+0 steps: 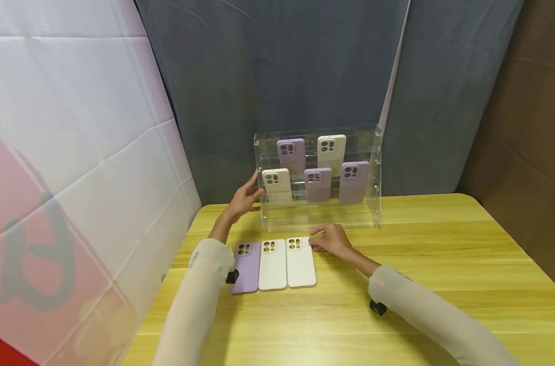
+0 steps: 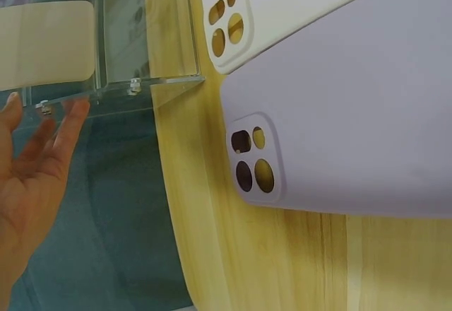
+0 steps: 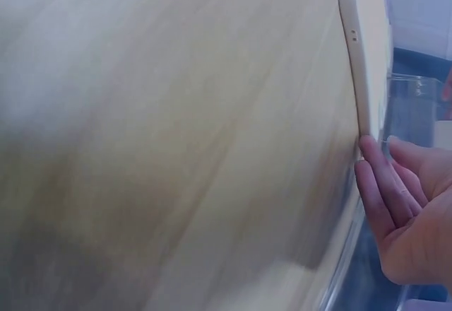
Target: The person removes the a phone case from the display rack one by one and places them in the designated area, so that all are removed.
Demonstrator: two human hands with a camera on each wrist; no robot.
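On the near part of the wooden table point(image 1: 332, 325), a left sleeve point(image 1: 185, 305) and a right sleeve point(image 1: 435, 310) reach in from either side. Beyond them three phone cases lie flat in a row, side by side: a flat purple case point(image 1: 246, 274) at left, a middle white case point(image 1: 273, 272) and a right white case point(image 1: 301, 269), all with their camera cut-outs toward the far end. The right hand point(image 1: 333, 239) is at the far right corner of the right white case, fingertips touching its edge, fingers close together with the thumb near them; whether they pinch it I cannot tell. The step in hand looks like taking hold of this case; the next move calls for a sure grip at that corner and a lift that does not drag the middle white case.

Farther off, the left hand point(image 1: 242, 201) touches the left side of a clear stand point(image 1: 377, 175), fingers apart, seemingly to steady it. In its lower row stand a lower white case point(image 1: 277, 192) at left, a lower middle purple case point(image 1: 318, 188) and a lower right purple case point(image 1: 354, 185). Farther back, the upper row holds an upper purple case point(image 1: 292, 158) and, to its right, an upper white case point(image 1: 331, 156). Behind hangs a dark grey curtain point(image 1: 304, 76).
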